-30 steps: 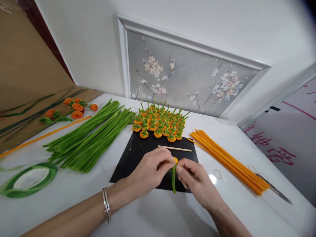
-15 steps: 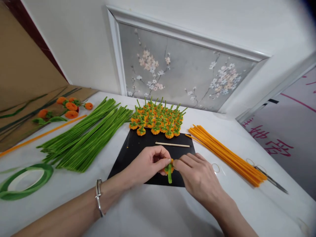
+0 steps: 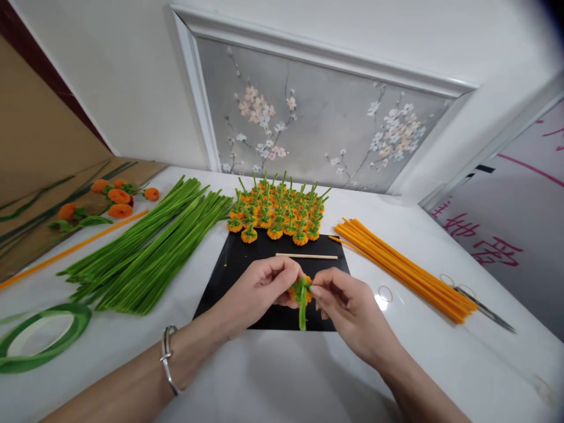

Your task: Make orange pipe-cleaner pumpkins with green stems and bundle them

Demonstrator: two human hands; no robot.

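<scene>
Between my hands, over the black mat (image 3: 259,249), is an orange and green pipe cleaner flower (image 3: 302,294), its green stem hanging down toward me. My left hand (image 3: 268,288) is closed on the flower's left side. The thumb and forefinger of my right hand (image 3: 346,305) pinch its green part from the right. Which strand the right fingertips grip is too small to make out. Just beyond, a thin pale wooden stick (image 3: 307,256) lies across the mat. Several finished orange flowers (image 3: 277,211) with green stems pointing up stand in rows at the mat's far edge.
Green pipe cleaners (image 3: 154,252) and a roll of green tape (image 3: 44,338) lie on the left, near loose orange flowers (image 3: 118,197). To the right are orange pipe cleaners (image 3: 405,270), a small ring (image 3: 385,294) and metal scissors or tweezers (image 3: 487,311). A framed panel (image 3: 317,111) stands behind.
My right hand has turned and drawn slightly back from the flower, its fingertips now showing in a pinch. More of the flower is visible. The view has shifted slightly.
</scene>
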